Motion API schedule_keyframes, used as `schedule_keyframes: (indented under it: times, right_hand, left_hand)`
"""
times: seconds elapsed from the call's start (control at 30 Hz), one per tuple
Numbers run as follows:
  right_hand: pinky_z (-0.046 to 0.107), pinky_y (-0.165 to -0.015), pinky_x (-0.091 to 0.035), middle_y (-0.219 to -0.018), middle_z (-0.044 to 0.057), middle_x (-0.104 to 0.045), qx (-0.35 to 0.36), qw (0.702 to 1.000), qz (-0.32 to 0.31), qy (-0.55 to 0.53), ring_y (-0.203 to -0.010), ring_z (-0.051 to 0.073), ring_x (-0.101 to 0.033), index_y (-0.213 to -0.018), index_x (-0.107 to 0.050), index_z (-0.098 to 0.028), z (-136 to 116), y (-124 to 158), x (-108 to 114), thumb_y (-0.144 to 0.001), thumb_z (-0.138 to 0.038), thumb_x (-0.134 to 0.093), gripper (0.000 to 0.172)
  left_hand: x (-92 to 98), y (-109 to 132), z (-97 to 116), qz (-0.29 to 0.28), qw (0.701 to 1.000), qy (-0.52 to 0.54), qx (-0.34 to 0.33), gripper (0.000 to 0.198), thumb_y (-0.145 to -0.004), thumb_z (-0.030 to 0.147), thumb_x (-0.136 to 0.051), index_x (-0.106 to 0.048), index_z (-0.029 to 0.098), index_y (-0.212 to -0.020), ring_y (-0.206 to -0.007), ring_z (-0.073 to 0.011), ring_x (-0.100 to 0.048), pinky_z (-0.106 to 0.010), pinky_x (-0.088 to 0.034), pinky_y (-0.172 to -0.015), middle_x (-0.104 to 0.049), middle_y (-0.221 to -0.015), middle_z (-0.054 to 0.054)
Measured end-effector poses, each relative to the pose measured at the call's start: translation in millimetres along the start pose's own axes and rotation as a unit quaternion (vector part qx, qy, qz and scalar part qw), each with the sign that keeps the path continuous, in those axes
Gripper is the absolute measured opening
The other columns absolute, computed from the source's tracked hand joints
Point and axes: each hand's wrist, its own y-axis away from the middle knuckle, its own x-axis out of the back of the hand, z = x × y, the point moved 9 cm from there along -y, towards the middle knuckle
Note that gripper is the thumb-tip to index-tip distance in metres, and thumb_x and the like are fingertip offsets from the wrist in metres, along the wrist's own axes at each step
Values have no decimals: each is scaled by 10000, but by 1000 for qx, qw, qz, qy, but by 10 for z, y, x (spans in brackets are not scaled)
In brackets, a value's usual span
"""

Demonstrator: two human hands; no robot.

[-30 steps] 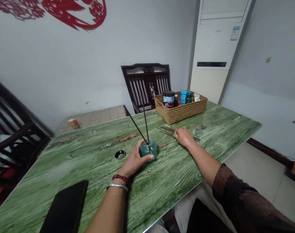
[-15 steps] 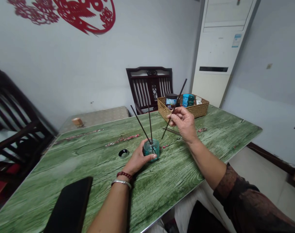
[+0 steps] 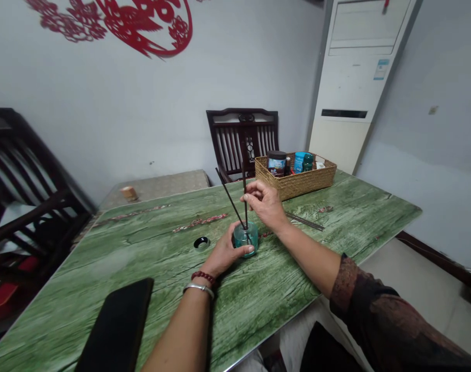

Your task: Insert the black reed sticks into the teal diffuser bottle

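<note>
My left hand [image 3: 226,250] is wrapped round a small teal glass diffuser bottle [image 3: 246,238] that stands on the table. One dark reed stick [image 3: 229,196] leans out of its mouth to the left. Above the bottle, my right hand [image 3: 267,204] pinches a nearly upright diffuser stick [image 3: 245,212] between thumb and fingers, its lower end at the bottle's mouth. Another upright stick may overlap it; I cannot tell. A black ring-shaped cap [image 3: 201,243] lies left of the bottle. Loose dark sticks [image 3: 307,221] rest on the table beyond my right forearm.
A wicker basket [image 3: 305,186] with jars and bottles stands behind my right hand. At the front left lies a black phone-like slab [image 3: 115,325] on the green table [image 3: 169,279]. Dark wooden chairs stand behind [image 3: 241,116] and to the left.
My right hand has moved left and slightly down, bringing its stick from beside the bottle to over its mouth. The stick went from slanted to nearly upright. My left hand keeps its hold.
</note>
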Motion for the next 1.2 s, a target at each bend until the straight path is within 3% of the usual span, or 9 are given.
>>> schedule_keyframes:
  times: [0.27, 0.4, 0.47, 0.57, 0.7, 0.77, 0.87, 0.97, 1.2]
  right_hand:
    - [252, -680, -516, -701, -51, -670, -26, 994, -28, 107, -678, 139, -661, -860, -639, -218, 295, 121, -74, -785, -224, -671, 82]
    - [262, -717, -501, -766, -27, -707, -16, 983, -49, 178, -707, 146, -659, -873, -684, -218, 282, 223, -25, -807, -249, -684, 72]
    - [265, -745, -493, -818, -9, -727, -3, 976, -41, 214, -736, 151, -661, -904, -705, -217, 242, 242, 131, -844, -277, -665, 94]
    - [271, -803, -479, -872, 19, -736, -1, 957, 19, 288, -793, 165, -661, -943, -720, -206, 294, 251, 579, -919, -283, -580, 161]
    - [299, -921, -438, -1033, 90, -730, -50, 890, 71, 447, -985, 213, -626, -1034, -735, -171, 663, 336, 1169, -953, -217, -498, 255]
    - [318, -974, -409, -1102, 108, -719, -87, 855, 35, 510, -1068, 237, -593, -1089, -746, -168, 915, 399, 1276, -943, -188, -502, 285]
    - [349, -1008, -382, -1249, 112, -677, -123, 816, -37, 564, -1170, 263, -543, -1170, -745, -196, 1179, 480, 1238, -945, -211, -525, 315]
    - [378, -1017, -365, -1386, 115, -602, -133, 786, -83, 598, -1264, 288, -482, -1205, -739, -226, 1263, 516, 1132, -952, -251, -537, 325]
    - [394, -987, -359, -1363, 139, -610, -144, 755, -133, 626, -1243, 288, -490, -1213, -742, -237, 1330, 553, 1054, -980, -236, -480, 351]
  left_hand:
    - [-27, 0, 12, -15, 1000, 3, -7, 784, -670, 475, -813, -516, 175, -1331, -1206, -324, -595, -488, -433, -1087, -653, -1290, -130]
    - [-13, 2, -6, -9, 1000, -1, -3, 808, -655, 479, -823, -515, 192, -1346, -1234, -339, -582, -500, -423, -1106, -648, -1315, -125]
    - [-1, 6, -17, -3, 1000, -8, 3, 812, -654, 476, -825, -512, 196, -1349, -1243, -339, -581, -501, -416, -1114, -647, -1320, -123]
    - [-9, 13, -43, -9, 1000, -12, 19, 810, -662, 473, -821, -498, 193, -1350, -1223, -330, -601, -501, -423, -1109, -659, -1300, -124]
    - [-17, 15, -57, -15, 1000, -6, 25, 801, -674, 464, -812, -491, 183, -1353, -1188, -318, -631, -493, -445, -1089, -677, -1267, -128]
    - [-10, 11, -58, -12, 1000, -6, 23, 798, -675, 458, -810, -494, 185, -1355, -1183, -316, -635, -492, -451, -1084, -678, -1267, -127]
    - [-1, 5, -58, -6, 1000, -12, 22, 805, -662, 467, -816, -498, 192, -1348, -1184, -321, -634, -495, -456, -1080, -677, -1268, -122]
    - [-5, 3, -54, -8, 999, -18, 26, 804, -661, 480, -817, -497, 193, -1340, -1189, -326, -629, -499, -454, -1083, -674, -1271, -122]
    - [0, 5, -36, -3, 1000, -12, 25, 768, -665, 453, -818, -511, 204, -1323, -1171, -317, -640, -499, -451, -1086, -676, -1261, -125]
